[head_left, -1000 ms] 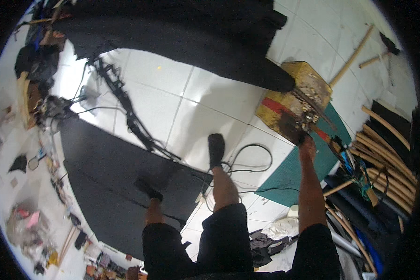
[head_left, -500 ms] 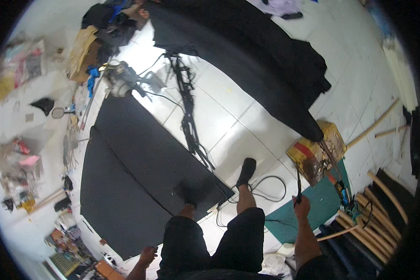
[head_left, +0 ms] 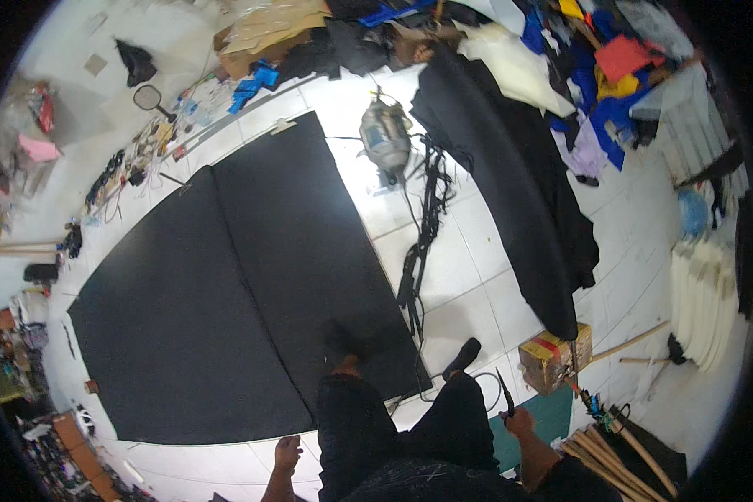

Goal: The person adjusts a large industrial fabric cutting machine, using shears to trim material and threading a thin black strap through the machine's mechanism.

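I have the dark pointed tool (head_left: pixel 506 395) near the green mat (head_left: pixel 555 410), the right hand's (head_left: pixel 520 421) grip closed round its near end, tip forward, presumably for safety. The left hand (head_left: pixel 288 452) hangs loosely open, near the flat-spread black sheet (head_left: pixel 184 335).

The fabric sheet (head_left: pixel 163 335) is black, with one darker line running across it; the long fabric piece (head_left: pixel 519 201) is plain black. The pointed tool (head_left: pixel 506 393) is dark. White floor tiles (head_left: pixel 462 255) carry a grey-lined grid. The box (head_left: pixel 535 366) is yellow with a red band, the mat (head_left: pixel 554 418) green, the poles (head_left: pixel 611 464) tan, one crumpled cloth (head_left: pixel 586 149) lilac.
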Motion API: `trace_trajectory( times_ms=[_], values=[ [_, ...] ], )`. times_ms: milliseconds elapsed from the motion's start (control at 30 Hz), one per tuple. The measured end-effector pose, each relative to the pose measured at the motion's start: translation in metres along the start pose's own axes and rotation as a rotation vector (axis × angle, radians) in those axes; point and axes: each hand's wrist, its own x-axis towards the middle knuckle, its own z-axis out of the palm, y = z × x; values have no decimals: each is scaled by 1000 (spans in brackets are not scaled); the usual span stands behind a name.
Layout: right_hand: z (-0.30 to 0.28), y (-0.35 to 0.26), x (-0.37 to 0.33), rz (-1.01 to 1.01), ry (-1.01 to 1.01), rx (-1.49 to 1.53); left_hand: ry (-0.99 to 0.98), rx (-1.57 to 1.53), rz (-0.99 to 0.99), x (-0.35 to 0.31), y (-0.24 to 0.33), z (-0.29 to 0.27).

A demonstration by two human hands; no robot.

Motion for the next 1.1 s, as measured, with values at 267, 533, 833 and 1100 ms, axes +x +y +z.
trace_trajectory(
  times_ms=[267,533,833,1100],
  values=[
    [-79,-212,-89,50,133,81,2,-68,26,21,46,-133],
    [-99,-384,-112,-188,4,38,106,-125,210,52,169,-228],
    [-151,-558,-52,-305,-42,152,184,-35,35,92,334,-274],
    [-291,-765,-21,-315,-118,213,77,-139,37,139,442,-314]
  ],
)
